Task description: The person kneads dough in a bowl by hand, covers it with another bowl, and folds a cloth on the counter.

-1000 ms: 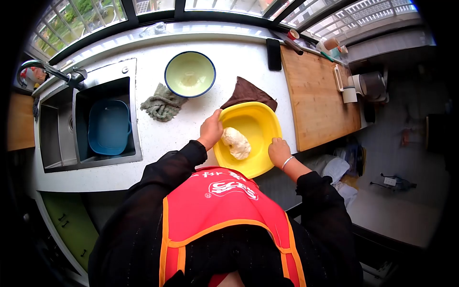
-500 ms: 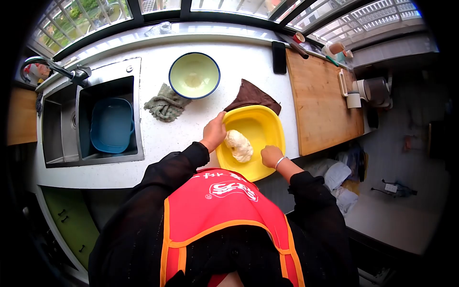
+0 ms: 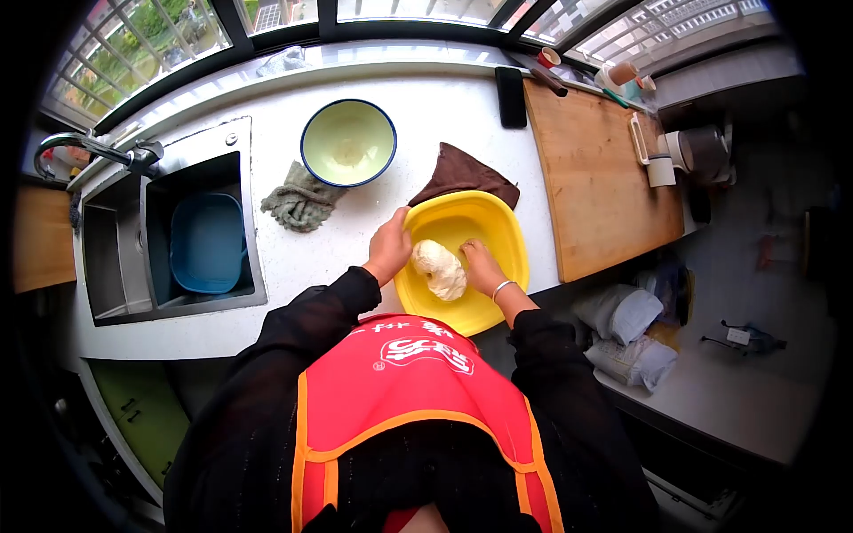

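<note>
A yellow basin (image 3: 493, 226) stands at the counter's front edge, with a lump of pale dough (image 3: 439, 270) in its left part. My left hand (image 3: 389, 247) is closed on the basin's left rim. Inside the basin, just right of the dough, is my right hand (image 3: 482, 268), its fingers curled in; whether anything lies between the fingertips is too small to tell. A brown cloth (image 3: 465, 173) lies behind the basin, partly covered by its back rim.
A green bowl with a blue rim (image 3: 348, 143) and a grey-green cloth (image 3: 302, 198) are at the back left. Farther left is a sink holding a blue tub (image 3: 207, 243). On the right lie a wooden board (image 3: 586, 178) and a black phone-like object (image 3: 510, 97).
My right hand has left the basin's right rim and moved left into the basin, close to the dough. My left hand has stayed on the left rim.
</note>
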`<control>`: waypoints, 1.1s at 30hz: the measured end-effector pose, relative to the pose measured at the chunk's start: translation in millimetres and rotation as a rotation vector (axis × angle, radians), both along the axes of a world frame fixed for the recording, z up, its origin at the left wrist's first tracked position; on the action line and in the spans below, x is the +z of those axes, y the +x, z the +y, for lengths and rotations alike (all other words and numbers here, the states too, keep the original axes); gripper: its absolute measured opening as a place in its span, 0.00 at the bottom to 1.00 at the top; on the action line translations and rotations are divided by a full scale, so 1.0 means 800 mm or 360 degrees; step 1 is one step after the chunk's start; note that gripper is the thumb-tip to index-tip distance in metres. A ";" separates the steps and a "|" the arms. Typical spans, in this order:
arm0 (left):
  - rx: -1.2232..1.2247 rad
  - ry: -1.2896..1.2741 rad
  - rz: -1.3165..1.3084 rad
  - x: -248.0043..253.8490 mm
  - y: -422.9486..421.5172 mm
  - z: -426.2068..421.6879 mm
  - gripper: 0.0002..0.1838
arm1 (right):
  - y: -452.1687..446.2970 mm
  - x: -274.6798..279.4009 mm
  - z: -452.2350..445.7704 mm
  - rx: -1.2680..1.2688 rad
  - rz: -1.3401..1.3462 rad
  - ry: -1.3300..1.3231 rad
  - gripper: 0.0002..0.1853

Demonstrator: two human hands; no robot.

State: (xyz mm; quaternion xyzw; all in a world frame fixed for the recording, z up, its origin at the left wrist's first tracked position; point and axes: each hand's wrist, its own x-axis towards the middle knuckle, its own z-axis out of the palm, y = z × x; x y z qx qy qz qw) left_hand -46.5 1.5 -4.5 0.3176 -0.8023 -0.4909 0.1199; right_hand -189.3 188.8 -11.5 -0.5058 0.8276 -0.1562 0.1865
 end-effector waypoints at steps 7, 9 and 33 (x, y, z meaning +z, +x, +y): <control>-0.0002 -0.0075 0.0058 -0.001 -0.004 -0.002 0.20 | 0.007 0.017 0.003 0.0136 -0.0231 0.0443 0.13; 0.0002 -0.0089 0.0065 -0.001 -0.004 -0.002 0.20 | 0.003 0.014 -0.001 0.0129 -0.0137 0.0251 0.13; -0.0135 -0.0098 0.0186 0.015 -0.009 -0.005 0.27 | -0.009 0.108 -0.081 0.0725 0.0538 0.0343 0.09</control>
